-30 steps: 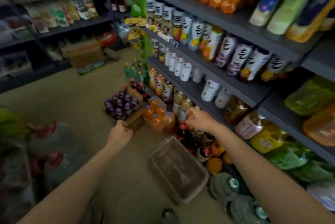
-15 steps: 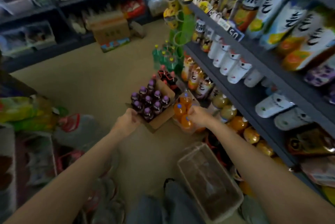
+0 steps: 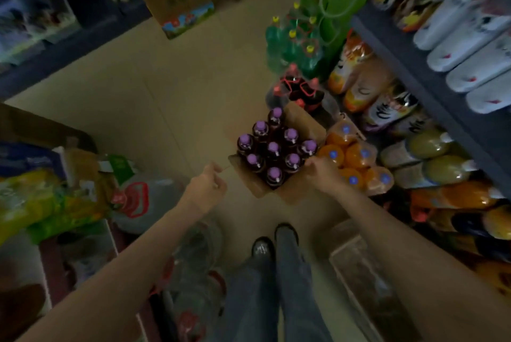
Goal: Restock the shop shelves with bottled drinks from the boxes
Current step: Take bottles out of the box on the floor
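Note:
An open cardboard box stands on the floor and holds several dark bottles with purple caps. My right hand is at the box's right rim, with its fingers curled over the edge next to a purple-capped bottle. My left hand hovers just short of the box's left corner, fingers loosely bent and holding nothing. To the right are the dark shop shelves, with bottled drinks lying on the lower levels.
A shrink-wrapped pack of orange bottles touches the box's right side. Red-capped dark bottles and green bottles stand behind it. A clear plastic crate lies at lower right, water jugs at left, my shoes below.
The view has tilted down toward the floor. My right hand moved from the shelf, over the orange pack, to the box's right rim. My left hand came down beside the box's left corner.

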`<state>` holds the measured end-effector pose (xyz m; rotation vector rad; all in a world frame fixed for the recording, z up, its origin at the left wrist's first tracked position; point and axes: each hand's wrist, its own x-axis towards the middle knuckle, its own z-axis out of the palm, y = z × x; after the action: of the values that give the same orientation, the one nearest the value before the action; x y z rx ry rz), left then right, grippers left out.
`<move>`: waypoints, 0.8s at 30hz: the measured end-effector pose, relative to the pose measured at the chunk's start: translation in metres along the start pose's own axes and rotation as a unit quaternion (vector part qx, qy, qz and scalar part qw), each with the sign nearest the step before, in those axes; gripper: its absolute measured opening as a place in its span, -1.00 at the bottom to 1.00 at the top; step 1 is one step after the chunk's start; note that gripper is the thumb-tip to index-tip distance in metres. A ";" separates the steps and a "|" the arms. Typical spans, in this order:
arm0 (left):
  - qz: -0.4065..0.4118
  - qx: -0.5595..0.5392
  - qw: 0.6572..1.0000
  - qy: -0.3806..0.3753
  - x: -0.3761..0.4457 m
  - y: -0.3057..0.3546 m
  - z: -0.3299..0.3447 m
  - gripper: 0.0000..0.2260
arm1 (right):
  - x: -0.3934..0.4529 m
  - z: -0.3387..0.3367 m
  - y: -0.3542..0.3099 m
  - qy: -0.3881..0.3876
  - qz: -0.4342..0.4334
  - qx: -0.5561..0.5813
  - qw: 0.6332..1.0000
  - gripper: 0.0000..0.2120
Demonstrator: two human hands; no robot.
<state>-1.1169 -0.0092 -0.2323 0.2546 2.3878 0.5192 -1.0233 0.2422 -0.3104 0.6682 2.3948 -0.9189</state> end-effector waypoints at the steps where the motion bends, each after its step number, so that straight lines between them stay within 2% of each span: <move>1: 0.002 0.002 1.000 0.001 0.014 -0.004 0.003 -0.74 | 0.020 0.010 0.002 -0.010 -0.004 -0.012 1.000 -0.70; 5: 0.010 -0.016 1.000 -0.001 0.064 -0.014 0.021 -0.74 | 0.083 0.046 0.013 -0.006 -0.032 -0.083 0.996 -0.59; 7: 0.016 -0.023 1.000 0.001 0.084 -0.020 0.030 -0.75 | 0.104 0.062 0.019 -0.030 -0.037 -0.124 0.991 -0.63; 10: 0.015 -0.034 0.999 0.006 0.103 -0.031 0.044 -0.76 | 0.123 0.079 0.026 -0.020 -0.040 -0.181 0.982 -0.70; 13: 0.007 -0.062 0.998 0.002 0.109 -0.038 0.053 -0.77 | 0.128 0.077 0.025 -0.012 -0.047 -0.175 0.983 -0.77; 16: 0.013 -0.078 0.997 -0.002 0.108 -0.038 0.057 -0.75 | 0.125 0.053 0.012 -0.026 -0.094 -0.151 0.984 -0.83; 20: 0.041 -0.126 0.991 -0.025 0.108 -0.024 0.055 -0.71 | 0.117 -0.011 -0.021 0.010 -0.146 -0.134 0.980 -0.83; 24: 0.075 -0.215 0.969 -0.099 0.114 -0.003 0.051 -0.48 | 0.107 -0.080 -0.067 0.034 -0.194 -0.107 0.975 -0.86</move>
<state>-1.1693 0.0386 -0.3350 0.2775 2.0116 1.0147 -1.1651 0.2837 -0.2892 0.1539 2.6892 -0.7761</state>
